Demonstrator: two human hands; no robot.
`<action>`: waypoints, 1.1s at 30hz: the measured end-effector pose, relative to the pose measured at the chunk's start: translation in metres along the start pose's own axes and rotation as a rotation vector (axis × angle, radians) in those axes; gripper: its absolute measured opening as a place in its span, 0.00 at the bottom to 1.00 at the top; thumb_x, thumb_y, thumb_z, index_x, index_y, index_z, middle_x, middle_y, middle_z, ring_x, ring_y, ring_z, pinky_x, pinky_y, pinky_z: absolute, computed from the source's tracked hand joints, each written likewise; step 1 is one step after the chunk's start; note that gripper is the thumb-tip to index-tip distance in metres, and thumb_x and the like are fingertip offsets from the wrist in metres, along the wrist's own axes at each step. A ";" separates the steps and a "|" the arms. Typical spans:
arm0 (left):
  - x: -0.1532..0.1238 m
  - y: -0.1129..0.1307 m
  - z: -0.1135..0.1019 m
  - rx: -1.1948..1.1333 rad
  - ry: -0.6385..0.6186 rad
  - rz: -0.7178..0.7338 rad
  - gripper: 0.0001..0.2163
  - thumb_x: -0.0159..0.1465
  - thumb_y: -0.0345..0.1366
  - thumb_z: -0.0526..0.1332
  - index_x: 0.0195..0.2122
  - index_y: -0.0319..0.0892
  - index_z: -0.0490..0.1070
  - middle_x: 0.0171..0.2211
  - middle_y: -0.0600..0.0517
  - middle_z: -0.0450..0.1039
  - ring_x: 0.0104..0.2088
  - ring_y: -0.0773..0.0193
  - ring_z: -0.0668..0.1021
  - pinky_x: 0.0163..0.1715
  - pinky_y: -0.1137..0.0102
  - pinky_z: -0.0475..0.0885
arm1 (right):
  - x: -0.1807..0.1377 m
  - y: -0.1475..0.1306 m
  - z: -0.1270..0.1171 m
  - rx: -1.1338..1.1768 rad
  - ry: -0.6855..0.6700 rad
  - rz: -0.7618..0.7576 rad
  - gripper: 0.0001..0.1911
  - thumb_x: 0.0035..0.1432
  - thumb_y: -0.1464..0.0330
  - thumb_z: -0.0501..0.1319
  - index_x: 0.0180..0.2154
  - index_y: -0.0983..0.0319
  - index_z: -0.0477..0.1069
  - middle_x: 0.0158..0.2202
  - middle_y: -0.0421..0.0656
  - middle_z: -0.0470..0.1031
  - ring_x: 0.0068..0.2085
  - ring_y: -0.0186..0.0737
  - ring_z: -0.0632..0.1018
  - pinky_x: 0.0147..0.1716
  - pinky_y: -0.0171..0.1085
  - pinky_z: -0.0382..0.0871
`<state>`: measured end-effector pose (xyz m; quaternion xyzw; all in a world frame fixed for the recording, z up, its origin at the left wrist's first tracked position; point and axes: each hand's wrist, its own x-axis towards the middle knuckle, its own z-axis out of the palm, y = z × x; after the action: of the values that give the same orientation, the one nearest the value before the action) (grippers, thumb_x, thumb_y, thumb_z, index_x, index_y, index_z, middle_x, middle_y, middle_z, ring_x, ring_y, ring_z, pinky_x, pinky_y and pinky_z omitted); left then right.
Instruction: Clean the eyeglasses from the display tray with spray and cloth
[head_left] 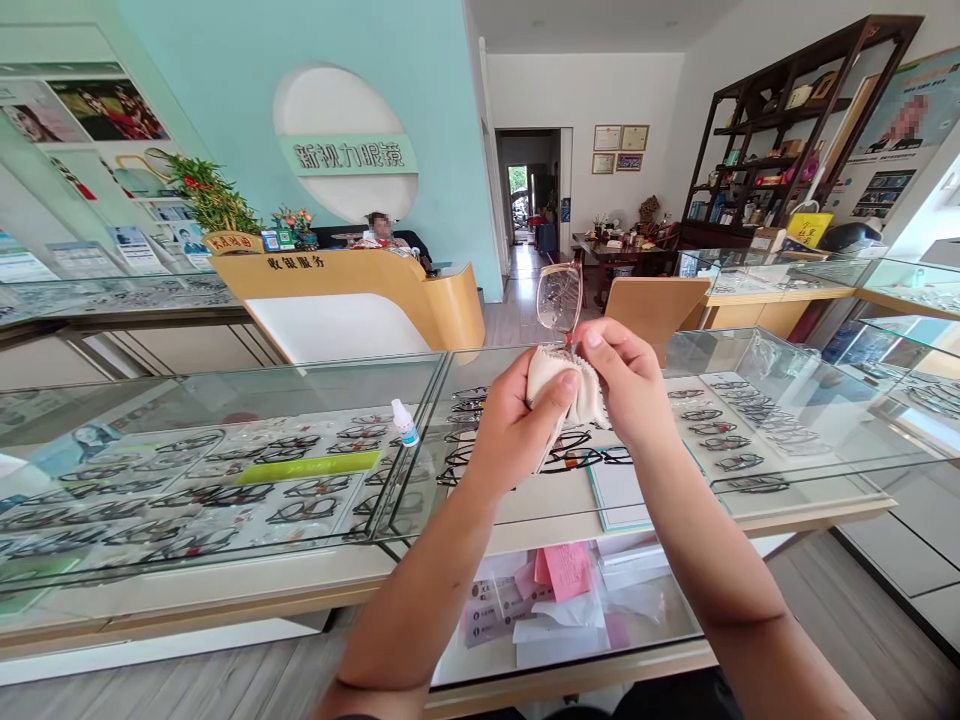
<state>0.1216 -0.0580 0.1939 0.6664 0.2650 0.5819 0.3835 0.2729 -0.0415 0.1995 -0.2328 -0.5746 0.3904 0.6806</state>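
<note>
Above the glass counter I hold up a pair of glasses [559, 298]; one clear lens with a thin reddish frame stands upright over my hands. My left hand [525, 415] is closed on a cream cleaning cloth [561, 385] with a zigzag edge, thumb pressed on top. The cloth is folded around the lower part of the glasses, so the other lens is hidden. My right hand [624, 380] pinches the glasses near the cloth, with thumb and fingers together. A small white spray bottle [404, 424] with a blue-green label stands on the glass to the left.
Under the glass top [300, 400] lie several rows of eyeglass frames [300, 510]. Papers and pink slips [566, 570] fill a lower shelf. Beyond are a wooden chair back [652, 310], a reception desk [337, 300] with a person [380, 230] behind it, and more display cases.
</note>
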 end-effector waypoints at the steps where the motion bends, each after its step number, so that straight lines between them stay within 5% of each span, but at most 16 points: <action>1: 0.000 -0.002 0.002 0.010 0.012 0.009 0.19 0.70 0.55 0.69 0.48 0.43 0.79 0.37 0.50 0.79 0.35 0.63 0.76 0.35 0.70 0.74 | 0.000 0.001 0.001 0.048 -0.021 0.016 0.14 0.65 0.50 0.74 0.36 0.53 0.84 0.33 0.37 0.80 0.34 0.35 0.76 0.38 0.38 0.73; 11: -0.002 -0.012 0.006 0.131 0.196 0.108 0.23 0.74 0.60 0.61 0.40 0.44 0.79 0.29 0.52 0.74 0.31 0.62 0.74 0.35 0.68 0.71 | -0.001 0.005 0.007 0.129 -0.098 0.110 0.12 0.58 0.50 0.77 0.36 0.50 0.88 0.39 0.41 0.88 0.46 0.46 0.85 0.54 0.49 0.80; 21: 0.004 -0.023 -0.001 0.065 -0.074 0.098 0.21 0.74 0.56 0.63 0.55 0.44 0.77 0.42 0.48 0.79 0.40 0.57 0.78 0.44 0.66 0.75 | 0.001 0.011 0.008 0.179 0.001 0.172 0.15 0.61 0.49 0.74 0.38 0.52 0.86 0.41 0.41 0.82 0.39 0.40 0.78 0.41 0.41 0.78; 24: 0.003 -0.029 0.005 0.045 0.031 0.104 0.22 0.73 0.55 0.65 0.56 0.44 0.76 0.41 0.49 0.79 0.38 0.60 0.78 0.39 0.69 0.74 | -0.001 0.012 0.013 0.231 -0.020 0.231 0.17 0.58 0.48 0.75 0.38 0.54 0.85 0.41 0.41 0.83 0.38 0.40 0.78 0.40 0.40 0.77; 29: 0.005 -0.032 0.009 0.019 0.246 0.075 0.22 0.74 0.58 0.63 0.48 0.44 0.81 0.37 0.50 0.80 0.37 0.62 0.78 0.39 0.69 0.75 | -0.003 0.017 0.023 0.279 -0.095 0.230 0.15 0.60 0.49 0.74 0.37 0.53 0.83 0.46 0.41 0.86 0.47 0.45 0.83 0.53 0.44 0.79; 33: 0.008 -0.031 0.003 -0.017 0.212 -0.001 0.25 0.74 0.62 0.60 0.46 0.45 0.83 0.38 0.49 0.82 0.41 0.59 0.81 0.44 0.66 0.77 | -0.002 0.021 0.021 0.239 -0.052 0.226 0.16 0.61 0.49 0.73 0.38 0.53 0.81 0.45 0.41 0.85 0.45 0.44 0.82 0.48 0.43 0.79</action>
<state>0.1290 -0.0351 0.1728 0.5979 0.2993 0.6511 0.3592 0.2473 -0.0337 0.1871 -0.2031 -0.5117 0.5359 0.6401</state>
